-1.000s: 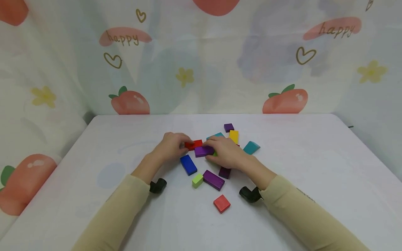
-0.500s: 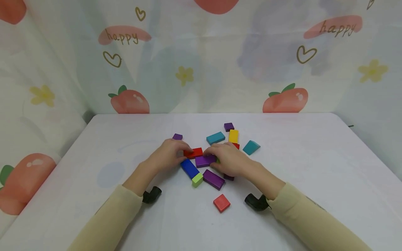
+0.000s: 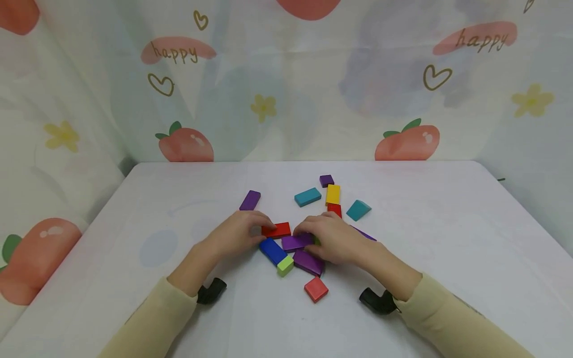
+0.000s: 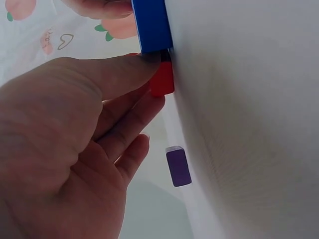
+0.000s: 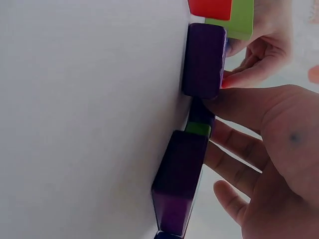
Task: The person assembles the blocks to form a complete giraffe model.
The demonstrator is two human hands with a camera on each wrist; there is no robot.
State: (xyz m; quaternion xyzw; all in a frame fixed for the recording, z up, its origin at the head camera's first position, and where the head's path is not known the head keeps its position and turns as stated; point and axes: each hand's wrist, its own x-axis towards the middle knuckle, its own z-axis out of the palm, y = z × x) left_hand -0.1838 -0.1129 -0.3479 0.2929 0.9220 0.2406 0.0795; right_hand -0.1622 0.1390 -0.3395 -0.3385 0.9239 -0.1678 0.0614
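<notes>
My left hand (image 3: 237, 231) pinches the left end of a red block (image 3: 281, 230) between thumb and fingers. In the left wrist view, a blue block (image 4: 152, 27) lies right beside the thumb. My right hand (image 3: 333, 238) grips a purple block (image 3: 295, 243), with a sliver of green block (image 5: 198, 128) showing by its fingers in the right wrist view. The red and purple blocks lie close together between the hands. Just nearer to me are a light green block (image 3: 285, 266) against the blue one and another purple block (image 3: 308, 262). A salmon-red block (image 3: 316, 289) lies nearest to me.
Behind the hands lie a teal block (image 3: 308, 197), a yellow block (image 3: 333, 195), a red block (image 3: 334, 210), a teal wedge (image 3: 358, 210) and a small dark purple block (image 3: 327, 181). A purple block (image 3: 250, 200) lies at the left. A patterned cloth (image 3: 286, 99) hangs behind the table.
Both hands have slid toward me with the red and purple blocks. The blue and light green blocks now touch, and the nearer purple block has shifted. The left purple block has come into view.
</notes>
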